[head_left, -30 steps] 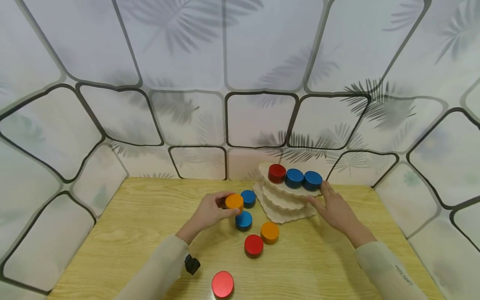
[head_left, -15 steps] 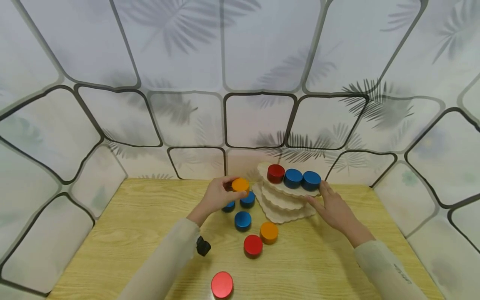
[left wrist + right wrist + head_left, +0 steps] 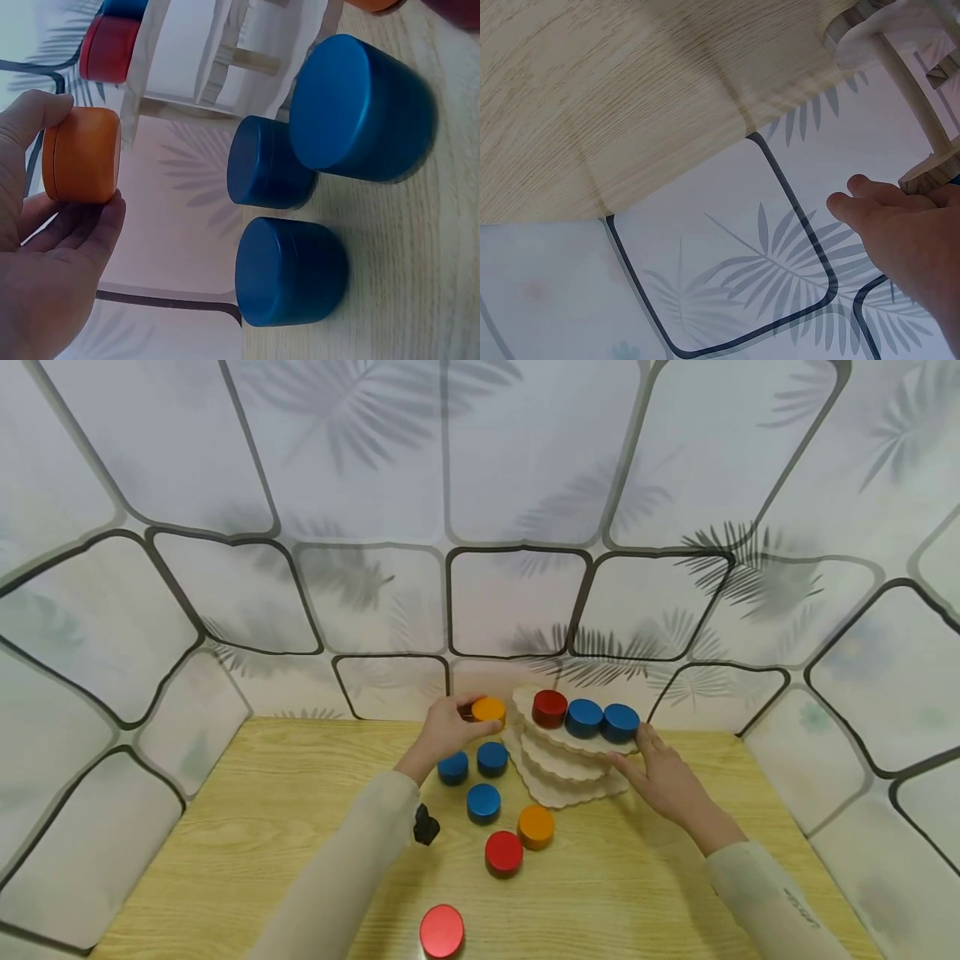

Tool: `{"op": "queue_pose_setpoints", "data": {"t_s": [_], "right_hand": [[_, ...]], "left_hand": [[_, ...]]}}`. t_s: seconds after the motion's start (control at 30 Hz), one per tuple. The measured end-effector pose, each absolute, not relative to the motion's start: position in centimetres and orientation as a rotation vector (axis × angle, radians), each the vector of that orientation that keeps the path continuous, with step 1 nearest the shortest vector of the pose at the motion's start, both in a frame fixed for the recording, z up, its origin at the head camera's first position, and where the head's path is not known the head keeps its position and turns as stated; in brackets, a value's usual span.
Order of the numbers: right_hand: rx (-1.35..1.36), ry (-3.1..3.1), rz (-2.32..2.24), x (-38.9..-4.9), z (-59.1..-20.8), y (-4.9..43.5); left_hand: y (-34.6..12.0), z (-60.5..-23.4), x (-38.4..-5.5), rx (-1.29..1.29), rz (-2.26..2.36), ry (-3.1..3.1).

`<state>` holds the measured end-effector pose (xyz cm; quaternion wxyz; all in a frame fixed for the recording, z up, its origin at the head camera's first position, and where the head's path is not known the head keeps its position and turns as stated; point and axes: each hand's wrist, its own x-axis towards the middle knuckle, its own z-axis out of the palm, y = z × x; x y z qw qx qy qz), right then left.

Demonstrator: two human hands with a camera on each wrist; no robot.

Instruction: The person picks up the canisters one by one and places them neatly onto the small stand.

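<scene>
My left hand (image 3: pixel 444 732) pinches an orange round tin (image 3: pixel 489 712) between thumb and fingers. It holds the tin up beside the left end of a pale tiered wooden stand (image 3: pixel 558 787) with scalloped edges. On the stand's top tier sit a red tin (image 3: pixel 550 708) and two blue tins, the middle one (image 3: pixel 584 717) beside the right one (image 3: pixel 621 722). My right hand (image 3: pixel 671 785) grips the right end of that tier, thumb at the front edge and fingers at the side. In the right wrist view its fingertips (image 3: pixel 847 201) show beside the stand's wooden edge.
Blue tins (image 3: pixel 483 803) stand on the wooden table (image 3: pixel 247 827) below my left hand. Nearer are an orange tin (image 3: pixel 536 827), a red tin (image 3: pixel 503 853) and another red tin (image 3: pixel 442 932). A patterned backdrop (image 3: pixel 390 685) rises behind the table.
My left hand has lifted the orange tin and carried it away and to the right, up toward the stand's top tier. A blue tin once hidden behind it now shows. My right hand stays put.
</scene>
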<state>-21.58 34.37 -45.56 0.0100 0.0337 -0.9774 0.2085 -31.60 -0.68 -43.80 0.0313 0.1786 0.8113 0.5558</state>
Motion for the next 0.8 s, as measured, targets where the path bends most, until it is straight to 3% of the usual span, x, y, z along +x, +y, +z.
{"op": "queue_pose_setpoints", "data": {"t_s": [0.8], "right_hand": [[0.112,-3.046,0.642,-21.6,-45.8,34.4]], "left_hand": [[2.1,-42.2,-33.6,0.61,1.622,2.569]]}}
